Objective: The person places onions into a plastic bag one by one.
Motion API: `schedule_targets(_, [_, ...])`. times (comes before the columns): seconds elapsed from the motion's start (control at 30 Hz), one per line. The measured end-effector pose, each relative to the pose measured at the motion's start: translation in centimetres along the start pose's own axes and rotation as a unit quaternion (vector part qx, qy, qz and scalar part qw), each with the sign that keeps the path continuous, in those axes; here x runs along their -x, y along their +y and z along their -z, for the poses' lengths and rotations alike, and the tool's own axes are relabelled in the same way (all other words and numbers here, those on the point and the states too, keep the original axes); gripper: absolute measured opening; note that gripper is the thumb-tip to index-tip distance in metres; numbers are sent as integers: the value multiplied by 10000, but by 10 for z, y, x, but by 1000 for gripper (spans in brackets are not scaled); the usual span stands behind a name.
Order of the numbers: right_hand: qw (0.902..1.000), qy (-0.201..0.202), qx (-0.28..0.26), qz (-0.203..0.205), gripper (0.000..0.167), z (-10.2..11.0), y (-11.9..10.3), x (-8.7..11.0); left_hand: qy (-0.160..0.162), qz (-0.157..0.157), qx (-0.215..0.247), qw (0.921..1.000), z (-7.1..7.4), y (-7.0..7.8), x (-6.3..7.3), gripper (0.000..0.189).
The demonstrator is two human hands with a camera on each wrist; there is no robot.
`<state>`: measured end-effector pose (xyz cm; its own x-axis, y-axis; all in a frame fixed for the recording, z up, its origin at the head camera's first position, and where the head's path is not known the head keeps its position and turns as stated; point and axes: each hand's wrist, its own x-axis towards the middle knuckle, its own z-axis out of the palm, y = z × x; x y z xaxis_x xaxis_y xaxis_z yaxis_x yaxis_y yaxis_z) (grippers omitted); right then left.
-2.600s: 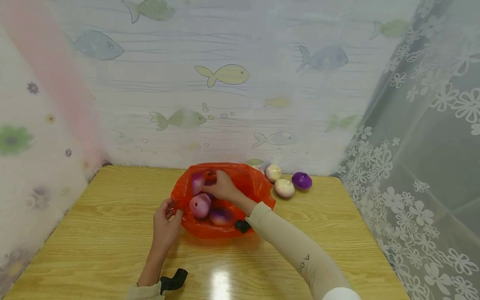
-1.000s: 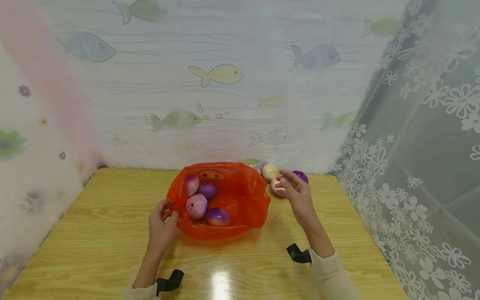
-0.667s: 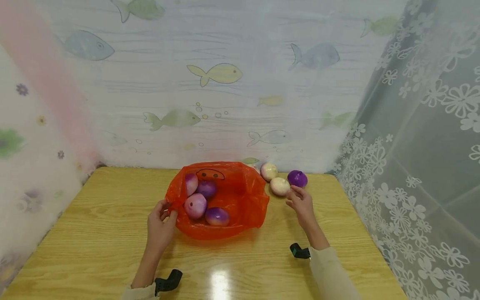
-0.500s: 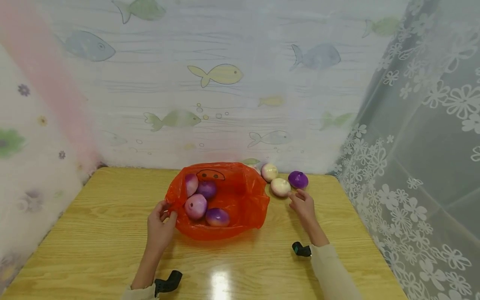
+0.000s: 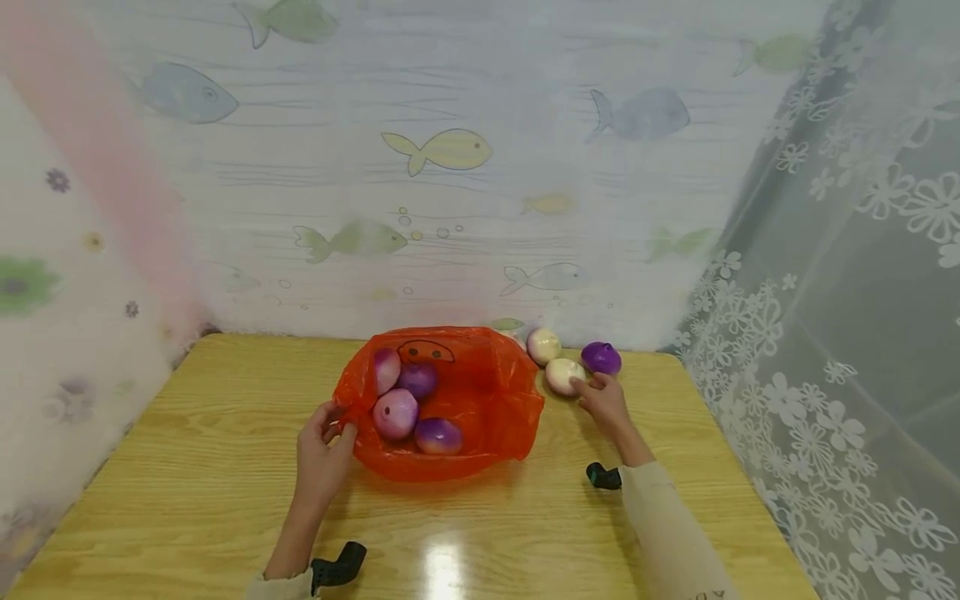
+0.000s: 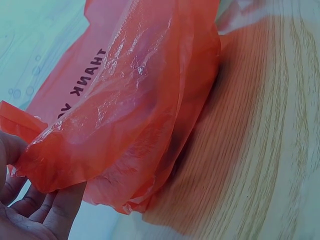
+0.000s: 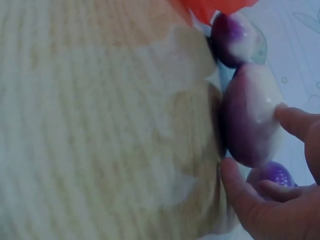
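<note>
One pale onion (image 5: pixel 559 376) sits on the table (image 5: pixel 187 467) right of the red bag (image 5: pixel 517 421); your right hand (image 5: pixel 609 410) touches it, fingers spread. Your left hand (image 5: pixel 324 457) pinches the bag's left edge. Four onions (image 5: pixel 396 417) inside, a purple onion (image 5: pixel 602 359) near the pale one.

Open red bag (image 5: pixel 471 396), probable pale onion (image 5: pixel 562 375) beside

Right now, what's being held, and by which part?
The red plastic bag, by its left rim, in the left hand. The right hand touches a round cream-purple onion; grip unclear.
</note>
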<state>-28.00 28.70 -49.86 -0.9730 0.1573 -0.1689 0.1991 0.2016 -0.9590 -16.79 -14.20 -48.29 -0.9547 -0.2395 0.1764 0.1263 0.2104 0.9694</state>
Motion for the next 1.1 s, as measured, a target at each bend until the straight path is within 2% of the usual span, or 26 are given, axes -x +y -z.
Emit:
schedule_targets(0.23, [9979,-599,67,-247,75,2,-8,-6,41,-85,30,10000,-2,-3,0,33])
schedule_targets(0.33, [9968,-724,123,-301,71,2,-8,-9,26,-101,75,9999,-2,-3,0,33])
schedule_targets(0.53, [9964,-841,85,-77,61,1,-6,-9,18,-38,89,10000,-2,-3,0,31])
schedule_targets(0.83, [9952,-921,-229,245,64,5,-15,10,-44,61,66,9999,-2,-1,0,35])
schedule_targets(1.1, [9923,-1042,-500,454,67,11,-35,35,-112,74,88,9999,-2,-2,0,35])
